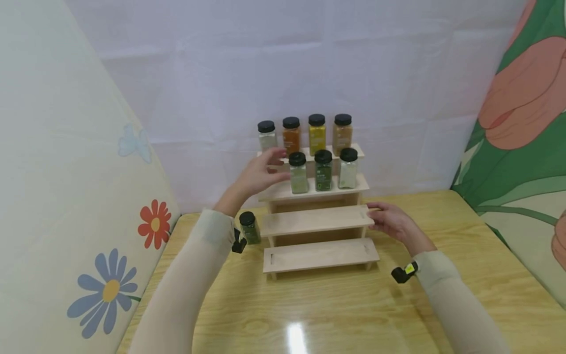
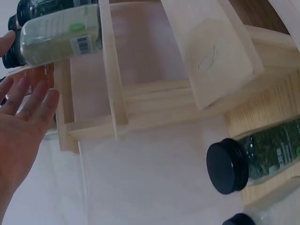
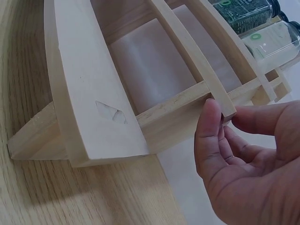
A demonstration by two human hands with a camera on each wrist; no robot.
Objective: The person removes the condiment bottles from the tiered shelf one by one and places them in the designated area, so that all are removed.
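A four-tier pale wooden spice rack (image 1: 316,219) stands on the table. My right hand (image 1: 391,222) pinches the right end of its second shelf from the bottom; in the right wrist view, thumb and fingers (image 3: 211,140) close on that shelf end. My left hand (image 1: 263,173) is beside a pale green spice jar (image 1: 298,178), with fingers spread and nothing in its grasp. That jar stands at the left of a row with a dark green herb jar (image 1: 324,172) and a whitish jar (image 1: 348,169). Behind them, the top shelf bears several black-lidded jars, including an orange-red one (image 1: 291,137) and a yellow one (image 1: 317,136).
A dark green herb jar (image 1: 250,230) stands on the table left of the rack, near my left wrist. Another black-lidded jar (image 2: 240,219) shows at the left wrist view's lower edge. A white cloth backdrop (image 1: 212,98) rises behind, with flower-patterned panels on both sides.
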